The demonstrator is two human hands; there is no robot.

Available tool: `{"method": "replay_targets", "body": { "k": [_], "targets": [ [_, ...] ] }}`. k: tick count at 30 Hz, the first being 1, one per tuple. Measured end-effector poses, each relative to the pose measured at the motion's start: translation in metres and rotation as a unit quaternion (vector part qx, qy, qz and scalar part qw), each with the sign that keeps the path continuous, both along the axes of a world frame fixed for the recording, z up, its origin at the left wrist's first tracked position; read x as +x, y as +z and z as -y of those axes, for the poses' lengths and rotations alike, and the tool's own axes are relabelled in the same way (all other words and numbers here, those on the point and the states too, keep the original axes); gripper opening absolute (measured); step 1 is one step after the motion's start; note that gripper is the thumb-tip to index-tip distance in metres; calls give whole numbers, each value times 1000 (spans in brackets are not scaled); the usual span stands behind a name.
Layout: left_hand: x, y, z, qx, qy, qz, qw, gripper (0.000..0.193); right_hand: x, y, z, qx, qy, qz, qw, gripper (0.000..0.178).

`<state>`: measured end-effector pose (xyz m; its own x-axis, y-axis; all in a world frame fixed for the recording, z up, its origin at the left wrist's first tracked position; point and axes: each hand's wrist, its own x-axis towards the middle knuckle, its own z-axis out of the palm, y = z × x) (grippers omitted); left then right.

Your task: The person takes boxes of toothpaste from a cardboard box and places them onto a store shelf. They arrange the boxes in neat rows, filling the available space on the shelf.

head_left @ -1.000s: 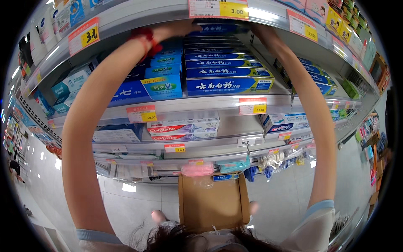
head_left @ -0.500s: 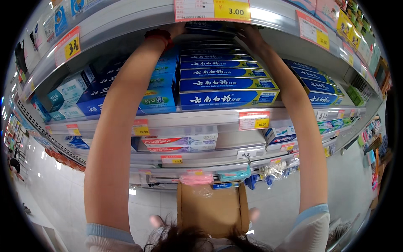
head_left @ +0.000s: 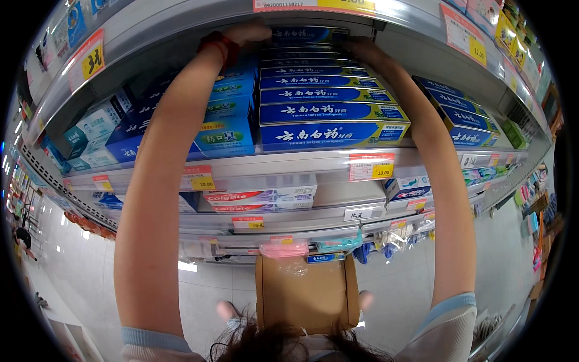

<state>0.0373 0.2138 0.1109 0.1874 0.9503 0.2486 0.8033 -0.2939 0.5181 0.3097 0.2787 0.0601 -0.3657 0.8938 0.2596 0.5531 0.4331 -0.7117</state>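
Observation:
Both my arms reach deep into a shelf, over a stepped stack of blue toothpaste boxes (head_left: 335, 134). At the back of the stack is a toothpaste box (head_left: 309, 35), lying lengthwise across the top. My left hand (head_left: 248, 32) is closed at its left end, a red band around the wrist. My right hand (head_left: 367, 52) is at its right end, dark in the shade, with its fingertips partly hidden. The box sits level between the two hands. The stack's other boxes step down toward the shelf's front edge.
Just above my hands runs the upper shelf's edge (head_left: 211, 25). Teal-blue boxes (head_left: 226, 136) stand left of the stack, more blue boxes (head_left: 467, 123) to its right. Below are a lower shelf with red-and-white boxes (head_left: 259, 199) and an opened cardboard carton (head_left: 306, 292) near my feet.
The view has shifted slightly, and the back box shows more clearly below the upper shelf's edge. Both hands are still at its ends.

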Motion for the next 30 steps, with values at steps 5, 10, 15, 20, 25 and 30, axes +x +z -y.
{"method": "replay_targets", "body": {
  "k": [5,10,15,20,25,30],
  "targets": [
    [20,8,2,-23,-71,16,997,40,21,11,27,-37,-34,-21,999,58],
    [17,10,20,-47,-66,65,995,44,16,4,19,-26,-9,-34,999,56],
    [20,13,17,-35,-87,75,993,43,33,14,16,-12,-45,-5,999,53],
    [-14,29,27,-74,-132,2,988,46,11,14,8,98,-80,89,988,63],
    [14,32,31,10,-129,-133,983,55,46,42,72,67,-94,109,987,70],
    [12,29,62,90,-112,-221,965,64,43,50,132,119,-106,245,956,69]
  ]
}}
